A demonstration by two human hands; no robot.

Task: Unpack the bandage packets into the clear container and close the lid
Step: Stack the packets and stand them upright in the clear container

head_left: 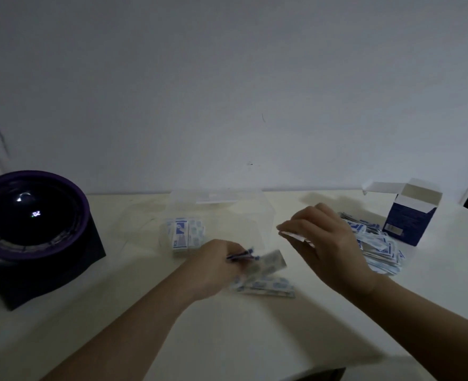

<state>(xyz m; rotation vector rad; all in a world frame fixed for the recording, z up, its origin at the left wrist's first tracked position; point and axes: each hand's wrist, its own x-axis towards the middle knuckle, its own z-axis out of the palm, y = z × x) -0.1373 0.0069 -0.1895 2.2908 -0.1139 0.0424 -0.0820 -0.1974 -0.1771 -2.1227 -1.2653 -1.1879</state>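
Note:
The clear container [266,215] stands open at mid-table near the wall, with a few bandage packets [184,235] stacked in its left part. My left hand [216,266] is closed on several bandage packets [271,261] just in front of the container; the image is blurred there. My right hand [321,240] hovers to the container's right, pinching a thin white packet [293,236]. A small stack of packets [266,288] lies on the table below my left hand. A larger loose pile of packets [378,248] lies behind my right hand.
An open blue and white cardboard box [409,215] stands upright at the right, beside the pile. A large dark round device [32,229] on a black base fills the left side of the table. The table's front edge [323,369] runs low in view.

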